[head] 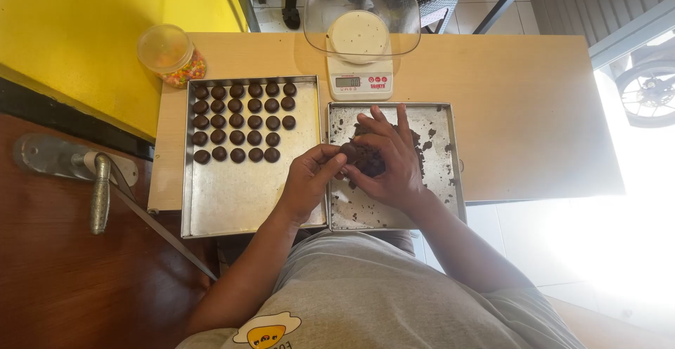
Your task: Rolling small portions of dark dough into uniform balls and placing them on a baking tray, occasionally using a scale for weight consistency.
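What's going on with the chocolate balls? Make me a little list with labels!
Left hand: pinching the dark chocolate dough with thumb and fingers
Right hand: cupped over the same dough
Right tray: metal, scattered with dark crumbs, under both hands
Left tray: metal, holds the chocolate balls in neat rows at its far end
Kitchen scale: white, behind the trays, clear bowl on top
Sprinkle tub: clear, coloured bits inside, at table's far left corner

I am looking down at a small food-preparation spot, likely a sweet-making kitchen: metal baking trays (253, 201) of dark round sweets (237, 120), a kitchen scale (359, 68), a sprinkles tub (171, 55).
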